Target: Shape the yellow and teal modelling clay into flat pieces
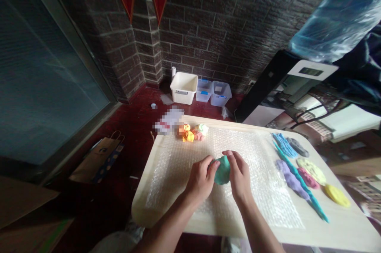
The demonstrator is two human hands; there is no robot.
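A rounded green lump of modelling clay is held between both hands above the table. My left hand grips its left side, thumb on top near the edge. Against the right side rests my right hand, its fingers curled round the lump and mostly hidden behind it. Beneath them bubble wrap covers much of the table. To the right lie a long teal clay strip, a purple piece, blue strands and a yellow disc.
Small orange, pink and pale green lumps sit at the table's far left. Beyond the table, a white bin and two translucent boxes stand by the brick wall. A paper bag lies on the floor; a water dispenser stands right.
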